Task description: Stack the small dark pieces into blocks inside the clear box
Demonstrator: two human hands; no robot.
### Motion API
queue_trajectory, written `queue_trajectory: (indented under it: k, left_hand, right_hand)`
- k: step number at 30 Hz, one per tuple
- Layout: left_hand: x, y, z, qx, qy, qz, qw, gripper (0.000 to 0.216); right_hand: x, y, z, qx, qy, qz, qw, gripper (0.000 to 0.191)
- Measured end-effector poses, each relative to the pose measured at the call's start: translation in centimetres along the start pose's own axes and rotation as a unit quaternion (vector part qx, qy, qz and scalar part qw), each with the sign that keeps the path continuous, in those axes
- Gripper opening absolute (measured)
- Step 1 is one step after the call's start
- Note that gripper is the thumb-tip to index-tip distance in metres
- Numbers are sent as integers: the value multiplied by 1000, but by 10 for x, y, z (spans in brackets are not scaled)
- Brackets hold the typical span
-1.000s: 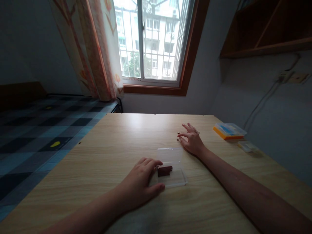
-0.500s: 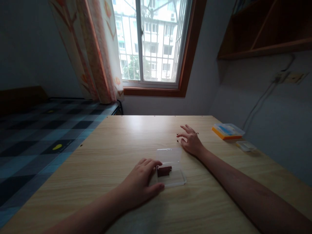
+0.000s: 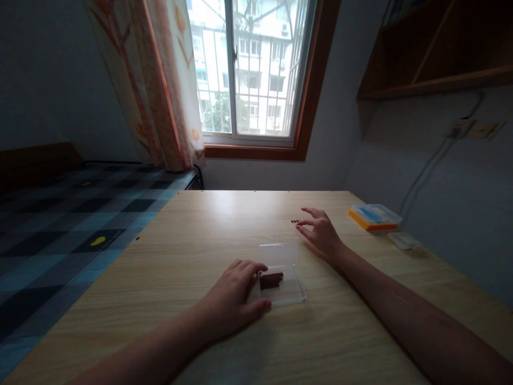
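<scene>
Clear rectangular plastic box open, dark reddish-brown strips inside

The box sits flat on the pale wood-grain table, its transparent lid laid back on the far side. The left hand grips its left end between thumb and fingers. The strips lie bunched side by side against that end, running lengthwise, their right ends uneven. Beyond the box, tiny dark pieces stand in a short row, just beside the fingertips of the right hand; anything pinched there is too small to tell.
</scene>
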State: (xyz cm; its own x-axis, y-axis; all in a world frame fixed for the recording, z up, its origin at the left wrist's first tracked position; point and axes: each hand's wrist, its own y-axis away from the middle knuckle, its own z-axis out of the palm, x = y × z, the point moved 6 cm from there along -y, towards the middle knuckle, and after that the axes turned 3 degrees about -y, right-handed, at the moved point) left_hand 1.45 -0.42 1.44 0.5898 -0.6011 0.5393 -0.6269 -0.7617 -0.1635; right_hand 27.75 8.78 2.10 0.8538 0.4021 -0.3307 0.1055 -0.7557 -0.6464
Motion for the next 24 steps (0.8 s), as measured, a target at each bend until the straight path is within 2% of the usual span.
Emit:
queue_trajectory:
  k: [2,3,5,7,10,12,15,18,24]
  left_hand:
    - [0,0,0,-1,0,0,1000,48]
    - [0,0,0,-2,1,0,1000,48]
    - [0,0,1,-1,4,2,1000,48]
    - [-1,0,1,-1,6,5,1000,48]
    - [0,-1,2,-2,8,6,1000,48]
    - [0,-2,1,-2,8,4,1000,47]
    - [1,-2,1,0,7,4,1000,47]
    - [2,-1,2,1,8,7,1000,46]
    - [1,-1,2,-1,9,7,1000,46]
  right_hand:
    - [-10,-1,-29,32,-55,-7,998,16]
    - [-16,1,-42,22,-97,-10,995,18]
    - [-31,6,-62,-36,-175,-14,984,23]
    - [-55,17,-71,-136,-215,-45,966,22]
    - [-89,39,-63,-273,-220,-75,934,17]
    - [-105,49,-50,-317,-185,-81,927,12]
    - [-114,57,-31,-332,-108,-75,934,13]
    - [-110,61,-21,-333,-45,-58,940,15]
    - [-101,63,-17,-329,-16,-54,943,13]
